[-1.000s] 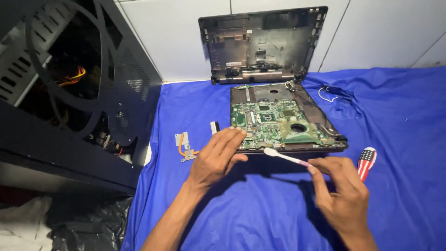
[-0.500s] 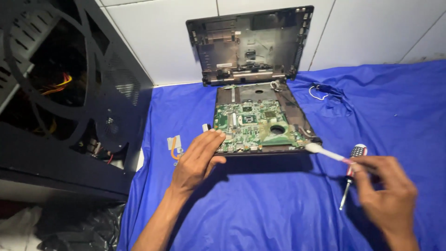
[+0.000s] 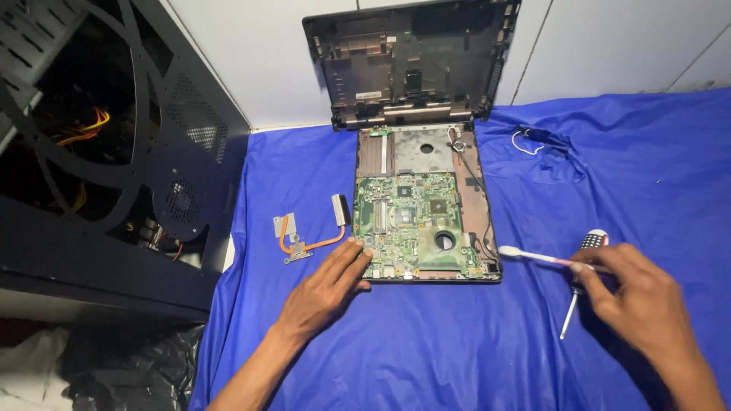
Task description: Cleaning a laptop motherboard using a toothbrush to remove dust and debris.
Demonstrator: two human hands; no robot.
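Opened laptop base (image 3: 426,205) with bare green circuit board (image 3: 407,221), lying on a blue cloth (image 3: 457,350) over the counter. Left hand (image 3: 327,289) rests flat on the cloth, fingers loosely apart, fingertips touching the near left corner of the base – holding nothing. Right hand (image 3: 636,293), to the right, has its grip clamped on a pale toothbrush (image 3: 537,257), head pointing left just beside the base; a screwdriver (image 3: 580,281) lies under the hand. A copper heat pipe (image 3: 308,232) lies left of the base

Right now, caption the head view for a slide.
Left hand steadies an opened laptop base on a blue cloth; right hand holds a toothbrush beside a screwdriver.
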